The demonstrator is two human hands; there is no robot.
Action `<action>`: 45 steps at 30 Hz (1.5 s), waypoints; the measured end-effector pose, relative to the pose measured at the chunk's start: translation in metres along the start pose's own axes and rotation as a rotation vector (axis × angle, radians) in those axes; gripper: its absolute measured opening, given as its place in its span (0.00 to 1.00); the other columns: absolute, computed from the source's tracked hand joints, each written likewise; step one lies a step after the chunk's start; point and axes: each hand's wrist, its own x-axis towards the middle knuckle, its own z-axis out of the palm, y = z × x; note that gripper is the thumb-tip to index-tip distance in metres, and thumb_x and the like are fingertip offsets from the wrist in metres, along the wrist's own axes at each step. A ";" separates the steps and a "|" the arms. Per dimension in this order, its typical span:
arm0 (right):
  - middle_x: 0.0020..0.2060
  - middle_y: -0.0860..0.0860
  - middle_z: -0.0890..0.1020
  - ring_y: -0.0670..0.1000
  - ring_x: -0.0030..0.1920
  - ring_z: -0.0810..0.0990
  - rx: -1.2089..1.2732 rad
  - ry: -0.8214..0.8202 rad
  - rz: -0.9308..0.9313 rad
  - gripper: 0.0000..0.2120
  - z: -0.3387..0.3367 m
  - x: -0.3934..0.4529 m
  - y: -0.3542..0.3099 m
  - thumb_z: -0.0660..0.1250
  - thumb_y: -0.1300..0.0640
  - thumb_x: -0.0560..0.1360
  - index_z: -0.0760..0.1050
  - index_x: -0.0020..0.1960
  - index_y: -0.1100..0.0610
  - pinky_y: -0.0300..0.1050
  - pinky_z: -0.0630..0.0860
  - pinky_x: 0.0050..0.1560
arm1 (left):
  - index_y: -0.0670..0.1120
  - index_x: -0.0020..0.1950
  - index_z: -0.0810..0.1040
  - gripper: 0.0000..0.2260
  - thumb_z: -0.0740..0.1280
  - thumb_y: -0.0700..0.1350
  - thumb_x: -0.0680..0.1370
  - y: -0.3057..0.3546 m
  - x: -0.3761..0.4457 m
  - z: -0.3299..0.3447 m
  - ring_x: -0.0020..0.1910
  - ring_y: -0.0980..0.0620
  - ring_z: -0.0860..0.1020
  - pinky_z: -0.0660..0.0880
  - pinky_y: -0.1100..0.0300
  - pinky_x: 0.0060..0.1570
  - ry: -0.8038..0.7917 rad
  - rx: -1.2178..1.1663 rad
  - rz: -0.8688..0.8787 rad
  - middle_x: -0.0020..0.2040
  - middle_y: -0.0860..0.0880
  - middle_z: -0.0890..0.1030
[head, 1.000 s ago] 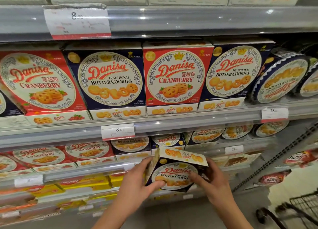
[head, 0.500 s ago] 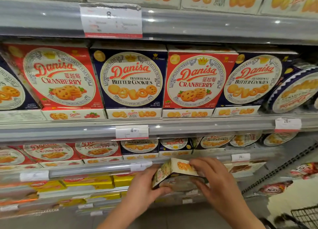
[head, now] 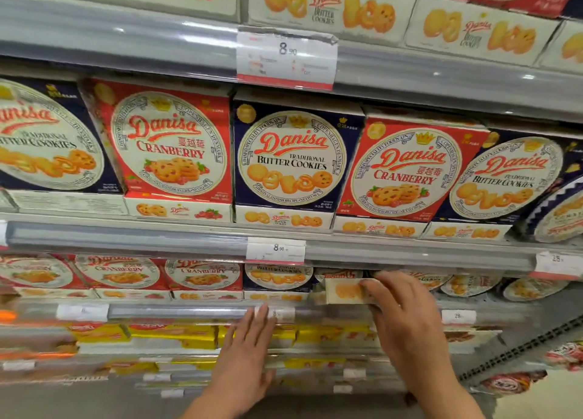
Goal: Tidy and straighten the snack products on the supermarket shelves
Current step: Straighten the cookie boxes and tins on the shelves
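The left hand (head: 249, 352) has let go of the Danisa butter cookie box (head: 345, 291) and hangs below the shelf rail (head: 176, 312), fingers straight and loosely spread. To its right, that box has gone from mid-air into its gap on the lower shelf; the right hand (head: 407, 321) presses it in, fingers curled over its front, so restocking looks nearly done. Above, boxes read "Danisa Cranberry" (head: 170, 147) and "Traditional Butter Cookies" (head: 291, 157); the price tag (head: 276, 250) reads 8.90.

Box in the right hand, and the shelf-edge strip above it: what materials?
Small cream cookie box: looks like printed paperboard, semi-gloss; flat faces and a folded edge, though blurred. Grey shelf-edge strip: probably clear glossy plastic over grey, judging by long highlights and the white price tag behind it.
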 end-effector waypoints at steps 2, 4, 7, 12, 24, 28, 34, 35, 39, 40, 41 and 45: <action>0.54 0.57 0.81 0.60 0.52 0.80 -0.031 0.001 0.009 0.20 0.007 0.002 0.002 0.80 0.63 0.67 0.81 0.57 0.59 0.56 0.79 0.53 | 0.55 0.82 0.35 0.44 0.65 0.59 0.79 0.001 -0.001 0.000 0.80 0.45 0.32 0.36 0.47 0.71 -0.036 -0.030 0.000 0.79 0.54 0.29; 0.53 0.58 0.82 0.61 0.52 0.80 -0.048 0.022 0.012 0.18 0.013 0.003 0.002 0.79 0.64 0.67 0.82 0.56 0.61 0.57 0.79 0.52 | 0.54 0.81 0.33 0.44 0.64 0.58 0.80 0.001 -0.001 -0.003 0.79 0.46 0.31 0.35 0.48 0.71 -0.056 -0.023 -0.011 0.78 0.55 0.27; 0.53 0.59 0.82 0.61 0.53 0.80 -0.072 0.060 -0.004 0.12 0.023 -0.001 0.001 0.75 0.66 0.72 0.82 0.56 0.62 0.58 0.78 0.54 | 0.54 0.81 0.31 0.44 0.64 0.57 0.80 -0.002 -0.001 -0.006 0.79 0.47 0.30 0.37 0.47 0.74 -0.147 -0.025 -0.031 0.78 0.55 0.26; 0.53 0.59 0.80 0.63 0.53 0.78 -0.075 0.049 0.005 0.16 0.035 -0.002 0.008 0.71 0.69 0.71 0.80 0.59 0.62 0.58 0.75 0.54 | 0.54 0.81 0.31 0.44 0.63 0.57 0.81 -0.003 0.000 -0.007 0.79 0.47 0.30 0.40 0.44 0.78 -0.210 0.024 -0.025 0.78 0.54 0.25; 0.53 0.60 0.83 0.64 0.50 0.81 -0.201 -0.051 0.074 0.23 0.049 0.028 0.017 0.75 0.65 0.69 0.78 0.64 0.61 0.58 0.78 0.48 | 0.53 0.81 0.33 0.44 0.64 0.54 0.81 0.002 -0.001 -0.005 0.78 0.45 0.28 0.43 0.43 0.79 -0.245 0.079 -0.038 0.78 0.51 0.24; 0.44 0.58 0.85 0.63 0.39 0.83 -0.277 -0.230 0.146 0.20 0.050 0.047 0.019 0.79 0.62 0.64 0.82 0.55 0.57 0.52 0.79 0.32 | 0.53 0.79 0.30 0.45 0.65 0.54 0.80 0.001 0.000 -0.002 0.78 0.46 0.28 0.44 0.43 0.80 -0.240 0.105 -0.041 0.77 0.52 0.24; 0.41 0.55 0.84 0.60 0.37 0.82 -0.266 -0.231 0.224 0.15 0.060 0.055 0.017 0.78 0.63 0.66 0.82 0.51 0.55 0.47 0.77 0.31 | 0.53 0.76 0.28 0.45 0.65 0.54 0.80 0.003 0.001 0.002 0.77 0.46 0.27 0.45 0.43 0.80 -0.246 0.108 -0.063 0.76 0.53 0.21; 0.40 0.55 0.84 0.60 0.36 0.82 -0.271 -0.230 0.223 0.15 0.061 0.055 0.018 0.78 0.63 0.66 0.82 0.51 0.55 0.46 0.76 0.31 | 0.52 0.76 0.28 0.45 0.66 0.54 0.80 0.004 0.002 0.003 0.77 0.46 0.27 0.45 0.43 0.80 -0.246 0.107 -0.061 0.76 0.53 0.21; 0.36 0.55 0.84 0.60 0.32 0.81 -0.267 -0.213 0.140 0.10 0.061 0.051 0.023 0.78 0.62 0.69 0.83 0.49 0.56 0.45 0.76 0.29 | 0.52 0.80 0.32 0.45 0.66 0.54 0.80 0.003 0.002 0.002 0.78 0.47 0.28 0.47 0.43 0.80 -0.238 0.097 -0.059 0.76 0.53 0.22; 0.35 0.55 0.83 0.60 0.32 0.81 -0.257 -0.211 0.131 0.07 0.061 0.051 0.024 0.76 0.60 0.71 0.83 0.48 0.56 0.48 0.78 0.29 | 0.52 0.81 0.33 0.45 0.66 0.55 0.80 0.003 0.001 0.002 0.78 0.47 0.28 0.47 0.43 0.80 -0.232 0.084 -0.059 0.76 0.53 0.22; 0.35 0.55 0.83 0.61 0.32 0.81 -0.253 -0.202 0.124 0.07 0.059 0.050 0.025 0.76 0.59 0.71 0.83 0.48 0.57 0.50 0.79 0.29 | 0.52 0.81 0.33 0.45 0.66 0.55 0.80 0.003 0.001 0.000 0.78 0.47 0.28 0.47 0.43 0.80 -0.221 0.081 -0.052 0.76 0.54 0.22; 0.46 0.57 0.84 0.62 0.43 0.83 -0.164 -0.032 0.091 0.18 0.049 0.032 0.018 0.79 0.57 0.68 0.81 0.55 0.60 0.56 0.79 0.43 | 0.52 0.82 0.34 0.45 0.66 0.55 0.80 0.002 -0.001 -0.001 0.78 0.48 0.29 0.48 0.43 0.80 -0.176 0.051 -0.049 0.77 0.55 0.23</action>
